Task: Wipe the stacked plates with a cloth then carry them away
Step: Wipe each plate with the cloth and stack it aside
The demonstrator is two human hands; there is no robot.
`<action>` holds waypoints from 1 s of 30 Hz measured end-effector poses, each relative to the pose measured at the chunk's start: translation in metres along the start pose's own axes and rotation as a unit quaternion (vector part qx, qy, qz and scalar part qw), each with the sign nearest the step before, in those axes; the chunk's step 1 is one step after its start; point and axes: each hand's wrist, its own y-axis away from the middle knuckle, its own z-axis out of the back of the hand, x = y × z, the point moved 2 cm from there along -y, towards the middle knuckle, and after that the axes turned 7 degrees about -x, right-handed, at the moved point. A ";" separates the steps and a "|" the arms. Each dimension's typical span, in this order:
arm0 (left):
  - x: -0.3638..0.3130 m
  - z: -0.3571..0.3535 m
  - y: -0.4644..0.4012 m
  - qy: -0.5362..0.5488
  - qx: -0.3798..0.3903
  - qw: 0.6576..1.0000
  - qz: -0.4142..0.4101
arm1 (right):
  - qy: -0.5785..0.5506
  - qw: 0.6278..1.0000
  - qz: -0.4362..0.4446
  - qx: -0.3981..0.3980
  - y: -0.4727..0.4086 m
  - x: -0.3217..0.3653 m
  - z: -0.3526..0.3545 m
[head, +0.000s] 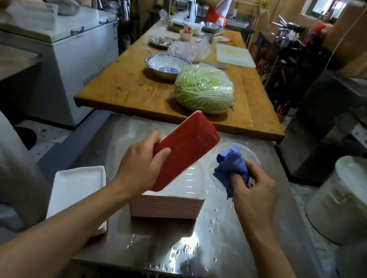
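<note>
A red-backed plate [184, 151] was held tilted above the stack of plates [167, 205] by the left hand [142, 163], whose grip was closed around the plate's near left edge, thumb on the red underside. The stack stood on the steel table [221, 242], its top plate white and wet. A bunched blue cloth [231, 166] was clutched in the grip of the right hand [254, 189], just beside the raised plate and apart from it. Behind the cloth lay a clear plastic lid [243, 151]. Water drops were scattered on the table around the stack. A single white plate [76, 191] lay to the left of the stack. Farther back, a wrapped cabbage [204, 89] and a blue-patterned bowl [165, 64] were seen on a wooden table [125, 90].
</note>
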 end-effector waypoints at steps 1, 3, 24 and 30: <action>-0.001 0.007 0.000 0.050 -0.003 0.998 0.043 | -0.015 1.000 0.012 -0.006 -0.002 0.009 0.000; -0.003 0.017 0.004 0.162 0.010 0.977 0.136 | -0.039 0.999 0.035 -0.010 -0.003 0.028 -0.004; -0.017 0.044 0.025 0.380 0.002 0.897 0.224 | 0.123 0.933 0.332 0.056 -0.018 0.089 -0.052; -0.023 0.038 0.027 0.417 -0.003 0.871 0.260 | 0.016 0.982 0.185 0.024 -0.016 0.068 -0.044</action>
